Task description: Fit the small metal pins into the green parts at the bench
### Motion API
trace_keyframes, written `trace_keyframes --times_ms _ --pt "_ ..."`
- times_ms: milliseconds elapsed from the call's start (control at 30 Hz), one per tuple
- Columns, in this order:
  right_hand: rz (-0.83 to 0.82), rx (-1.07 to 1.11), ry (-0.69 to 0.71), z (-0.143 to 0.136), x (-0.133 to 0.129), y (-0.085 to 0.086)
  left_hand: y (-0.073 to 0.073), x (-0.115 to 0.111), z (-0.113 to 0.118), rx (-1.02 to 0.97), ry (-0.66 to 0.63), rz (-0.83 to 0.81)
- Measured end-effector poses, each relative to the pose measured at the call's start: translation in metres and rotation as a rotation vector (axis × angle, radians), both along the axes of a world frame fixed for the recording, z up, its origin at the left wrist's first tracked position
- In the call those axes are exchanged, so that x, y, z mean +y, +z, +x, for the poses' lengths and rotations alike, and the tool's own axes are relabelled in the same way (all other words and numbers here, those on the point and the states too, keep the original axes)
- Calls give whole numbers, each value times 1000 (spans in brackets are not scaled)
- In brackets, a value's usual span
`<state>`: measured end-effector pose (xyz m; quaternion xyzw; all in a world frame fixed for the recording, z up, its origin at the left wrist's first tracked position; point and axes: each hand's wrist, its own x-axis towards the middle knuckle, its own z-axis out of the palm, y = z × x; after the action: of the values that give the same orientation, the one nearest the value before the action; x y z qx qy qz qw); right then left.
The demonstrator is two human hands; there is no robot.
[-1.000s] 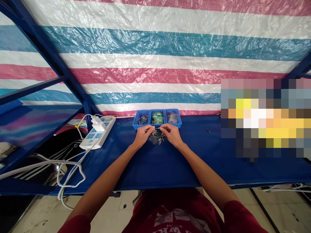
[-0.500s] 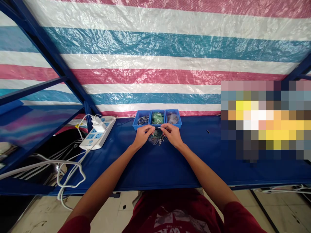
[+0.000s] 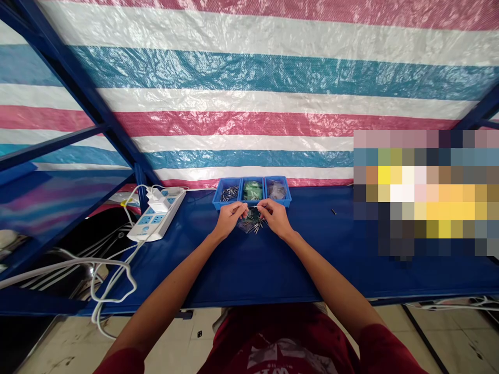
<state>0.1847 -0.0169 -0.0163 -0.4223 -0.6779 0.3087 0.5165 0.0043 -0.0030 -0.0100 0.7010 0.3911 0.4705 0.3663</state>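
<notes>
1. Slim rod (image 3: 252, 206) is between the left hand (image 3: 229, 218) and the right hand (image 3: 275, 216), above the loose pins (image 3: 257, 226), near the three blue bins (image 3: 240, 189)
2. Fingers of each hand are pinched together, with hold of one rod end
3. If one pinch becomes loose, the rod could slip and get lost among the loose pins
4. I count one held rod, three blue bins, one power strip (image 3: 145, 228), one dark stick (image 3: 333, 211); the loose pins overlap too much for counting

sheet (image 3: 241, 98): white, blue and red stripes
tray (image 3: 217, 204): bright blue
tabletop (image 3: 249, 275): dark blue
power strip (image 3: 147, 221): white, blue sockets
shirt (image 3: 288, 323): dark red, pale print
held rod (image 3: 252, 206): pale
</notes>
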Motion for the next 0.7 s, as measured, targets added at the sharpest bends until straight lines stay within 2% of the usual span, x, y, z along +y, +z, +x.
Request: trace_keyframes --times_ms 167,400,700 --pt "-19 -19 -7 1 3 -5 -1 1 0 -34 23 19" --pt "-16 -28 -4 0 -2 0 -3 2 -1 8 56 64" --pt "24 -23 10 -1 -3 2 -1 1 1 -71 43 -12"
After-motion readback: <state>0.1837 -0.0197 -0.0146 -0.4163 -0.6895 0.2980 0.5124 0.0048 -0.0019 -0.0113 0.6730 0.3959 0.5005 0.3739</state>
